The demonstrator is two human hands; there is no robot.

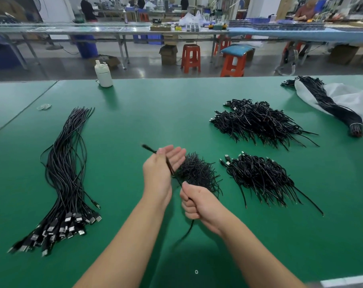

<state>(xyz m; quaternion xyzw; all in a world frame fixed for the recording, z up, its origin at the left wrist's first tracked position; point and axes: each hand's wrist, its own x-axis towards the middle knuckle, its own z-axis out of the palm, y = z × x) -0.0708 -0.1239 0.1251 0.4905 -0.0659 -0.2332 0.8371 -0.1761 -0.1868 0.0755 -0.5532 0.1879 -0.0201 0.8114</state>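
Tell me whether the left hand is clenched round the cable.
No: the left hand lies open, the cable across its palm; the right hand grips it.

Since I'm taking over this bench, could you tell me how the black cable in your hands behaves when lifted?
Probably floppy: below the right hand the black cable droops in a curve toward the table. Likely light, since it lies across the open left hand. Its short end beyond that hand stays straight.
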